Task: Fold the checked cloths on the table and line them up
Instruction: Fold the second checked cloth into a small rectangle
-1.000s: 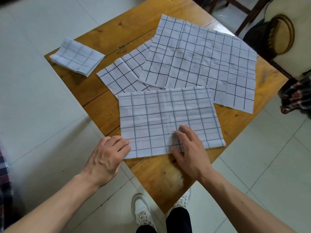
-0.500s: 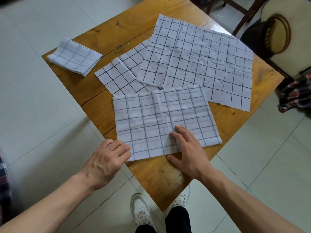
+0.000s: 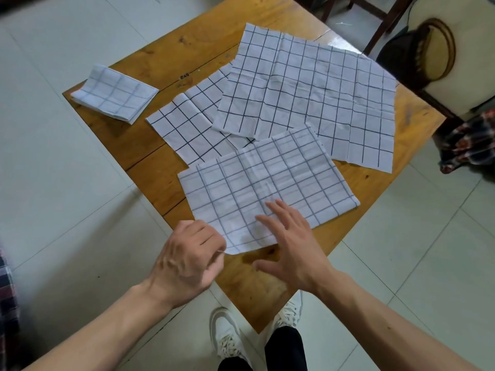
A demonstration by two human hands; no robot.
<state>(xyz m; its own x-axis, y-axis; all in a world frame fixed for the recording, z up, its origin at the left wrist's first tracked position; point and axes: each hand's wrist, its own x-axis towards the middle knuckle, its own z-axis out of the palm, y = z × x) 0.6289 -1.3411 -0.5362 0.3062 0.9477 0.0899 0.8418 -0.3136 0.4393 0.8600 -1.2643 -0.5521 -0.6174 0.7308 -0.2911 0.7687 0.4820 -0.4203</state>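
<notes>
On the wooden table [image 3: 187, 49], a half-folded checked cloth [image 3: 267, 183] lies nearest me. My left hand [image 3: 187, 258] is curled at its near left corner and seems to pinch the edge there. My right hand [image 3: 292, 247] is spread flat, fingertips on the cloth's near edge. Behind it a large unfolded checked cloth [image 3: 308, 89] lies flat and overlaps another unfolded cloth [image 3: 187, 124] to its left. A small folded checked cloth [image 3: 115, 93] sits at the table's far left corner.
A wooden chair with a cream seat [image 3: 455, 76] stands at the back right, with dark patterned fabric [image 3: 468, 140] beside the table's right corner. My white shoes [image 3: 227, 336] are under the near corner. Pale tiled floor surrounds the table.
My left hand has curled tighter onto the cloth's near left corner. My right hand has spread its fingers wider and slid back to the near edge. The half-folded cloth has turned slightly.
</notes>
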